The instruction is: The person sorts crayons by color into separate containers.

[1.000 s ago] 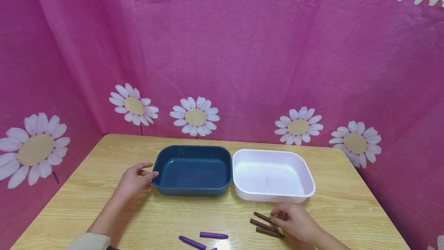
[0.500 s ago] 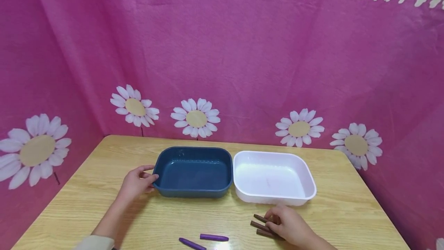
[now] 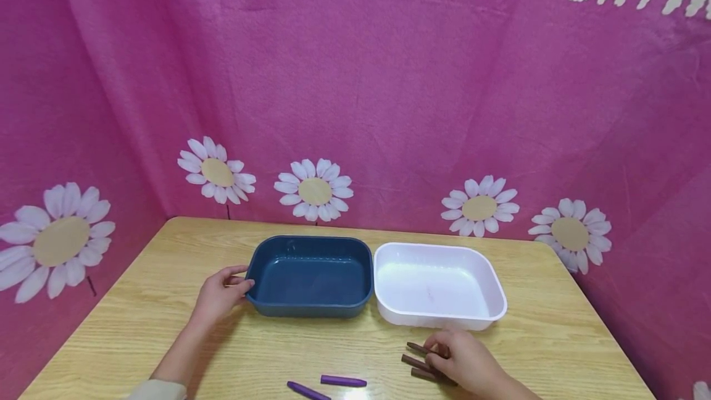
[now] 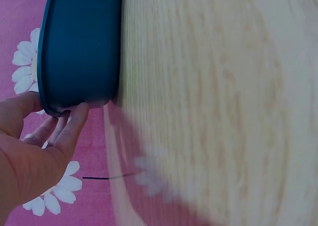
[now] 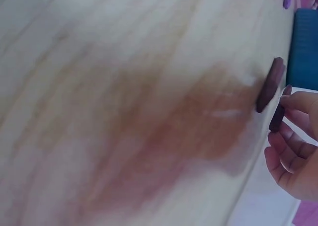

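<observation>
My left hand (image 3: 219,295) grips the left end of a dark blue tray (image 3: 311,310), thumb over the rim and fingers against the outer wall. The left wrist view shows these fingers (image 4: 69,131) on the tray's end. In front of a white tray (image 3: 439,320), my right hand (image 3: 466,360) is over three brown crayons. Thumb and fingers pinch one brown crayon (image 5: 277,117) in the right wrist view, while another brown crayon (image 5: 270,86) lies beside it on the table. The hand partly covers the crayons in the head view.
Two purple crayons (image 3: 343,381) lie near the table's front edge, one cut off by the frame. The trays stand side by side on the wooden table (image 3: 266,344). A pink cloth (image 3: 355,79) with daisies hangs behind and at both sides.
My right hand has moved slightly left over the brown crayons and closed its fingers on one. The left hand has settled its hold on the blue tray, which stays in place.
</observation>
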Demonstrator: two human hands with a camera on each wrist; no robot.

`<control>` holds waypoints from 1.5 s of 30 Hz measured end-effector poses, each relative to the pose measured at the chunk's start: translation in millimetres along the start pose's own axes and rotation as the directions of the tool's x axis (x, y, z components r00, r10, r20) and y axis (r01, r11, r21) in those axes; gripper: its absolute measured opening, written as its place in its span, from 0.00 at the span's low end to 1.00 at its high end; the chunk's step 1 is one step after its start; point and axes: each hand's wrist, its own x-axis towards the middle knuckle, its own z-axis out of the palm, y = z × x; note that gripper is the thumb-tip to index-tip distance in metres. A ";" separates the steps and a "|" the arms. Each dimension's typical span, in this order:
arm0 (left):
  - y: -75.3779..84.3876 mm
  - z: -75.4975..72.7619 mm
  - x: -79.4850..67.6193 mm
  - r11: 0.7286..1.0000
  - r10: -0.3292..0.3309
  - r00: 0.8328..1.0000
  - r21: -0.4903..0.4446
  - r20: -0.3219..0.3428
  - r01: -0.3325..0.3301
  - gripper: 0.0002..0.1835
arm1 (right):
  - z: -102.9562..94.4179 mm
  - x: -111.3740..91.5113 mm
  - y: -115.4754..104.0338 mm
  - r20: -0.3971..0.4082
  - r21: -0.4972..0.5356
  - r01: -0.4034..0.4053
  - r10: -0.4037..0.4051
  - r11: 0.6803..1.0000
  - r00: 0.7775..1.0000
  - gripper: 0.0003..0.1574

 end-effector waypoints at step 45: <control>-9.1 7.7 0.8 0.994 -0.011 0.999 -0.106 -0.052 0.006 0.23 | -34.2 66.7 -65.7 -0.091 -0.050 0.219 -0.223 0.974 0.971 0.05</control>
